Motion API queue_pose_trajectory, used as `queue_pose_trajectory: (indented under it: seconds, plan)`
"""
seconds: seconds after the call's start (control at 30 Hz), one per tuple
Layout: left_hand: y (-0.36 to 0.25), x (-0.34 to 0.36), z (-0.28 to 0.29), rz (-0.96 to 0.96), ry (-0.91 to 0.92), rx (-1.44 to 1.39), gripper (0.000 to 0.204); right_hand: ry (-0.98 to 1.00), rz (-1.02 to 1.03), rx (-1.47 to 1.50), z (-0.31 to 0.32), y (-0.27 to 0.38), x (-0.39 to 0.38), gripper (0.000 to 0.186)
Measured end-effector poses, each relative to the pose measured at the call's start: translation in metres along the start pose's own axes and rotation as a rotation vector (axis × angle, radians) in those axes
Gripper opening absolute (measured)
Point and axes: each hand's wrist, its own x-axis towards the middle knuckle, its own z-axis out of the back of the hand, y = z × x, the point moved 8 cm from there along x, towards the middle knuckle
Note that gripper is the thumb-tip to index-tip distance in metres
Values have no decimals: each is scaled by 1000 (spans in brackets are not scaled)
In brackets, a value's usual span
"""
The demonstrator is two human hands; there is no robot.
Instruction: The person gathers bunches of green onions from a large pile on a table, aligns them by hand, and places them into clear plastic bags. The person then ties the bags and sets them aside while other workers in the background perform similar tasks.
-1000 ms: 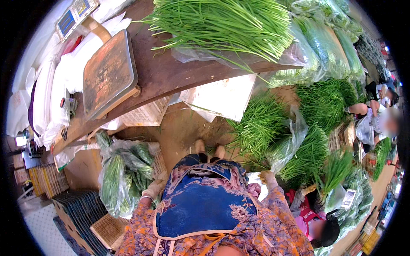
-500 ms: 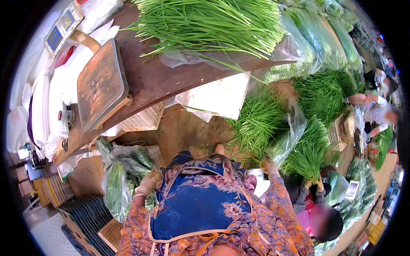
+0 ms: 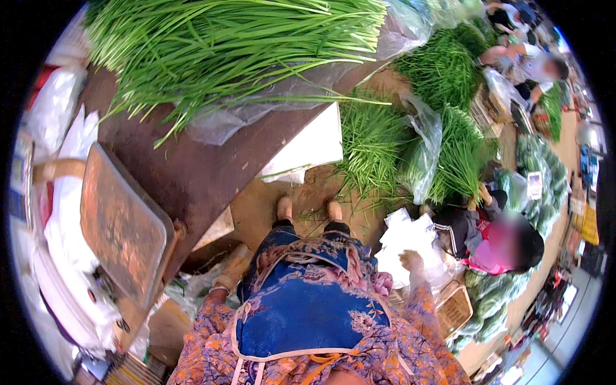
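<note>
My left hand (image 3: pixel 229 274), in a pale glove, hangs beside my blue floral apron (image 3: pixel 298 308) at lower centre; its fingers are too blurred to read. My gloved right hand (image 3: pixel 410 260) has loose fingers apart, holding nothing, over crumpled white plastic bags (image 3: pixel 396 237) at right. A weighing scale (image 3: pixel 125 224) with a stained metal platform is left of my left hand, on a dark brown table (image 3: pixel 151 163). A big pile of long green stems (image 3: pixel 237 45) lies on clear plastic on that table. More loose green bundles (image 3: pixel 366 147) lie on the floor ahead.
A co-worker (image 3: pixel 484 247) in pink sits low at right, hands on a green bundle (image 3: pixel 452 160). Other people (image 3: pixel 526 70) work at upper right. Bagged greens (image 3: pixel 532 186) and a basket (image 3: pixel 454 305) are at right. White sacks (image 3: pixel 61 244) line the left side.
The view has shifted: the scale sits lower and further left, and the floor bundles higher. My right hand is now over the white bags, and more of my feet shows.
</note>
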Motion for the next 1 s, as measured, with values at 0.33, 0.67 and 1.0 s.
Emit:
queue_pose_trajectory:
  seconds: [0.33,0.67,1.0]
  plan:
    - [41,38,31,-273,105,512,43,248,-103,86,-105,-60,-63,25]
    - [40,63,32,-433,185,860,46,99,56,73,-114,-6,-110,31]
    - [6,28,40,-448,90,516,46,103,228,-157,-125,-15,-84,34]
